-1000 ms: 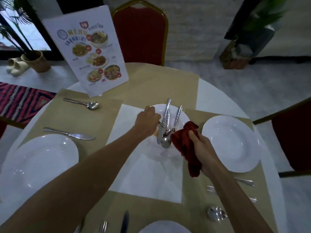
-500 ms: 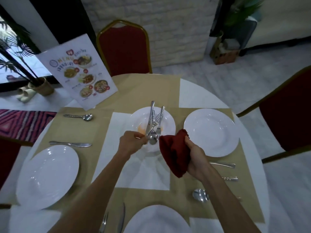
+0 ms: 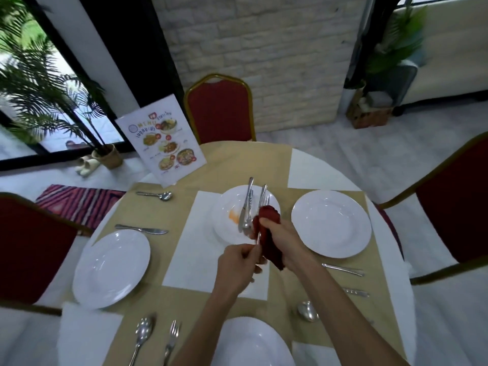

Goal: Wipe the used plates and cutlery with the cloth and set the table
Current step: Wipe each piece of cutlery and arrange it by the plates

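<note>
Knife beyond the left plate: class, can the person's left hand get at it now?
Probably, once freed. Only bare mat lies between the left hand and the knife, but that hand pinches a cutlery handle whose end the right hand wraps in the red cloth.

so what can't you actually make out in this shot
All in the head view:
1. Cutlery piece pinched by the left hand: its working end is wrapped in the red cloth that the right hand grips.
2. Near plate: cut off by the bottom edge.
3. Two utensils beside the right forearm: inner ends hidden behind the arm.
4. Menu card print: too small and blurred.
</note>
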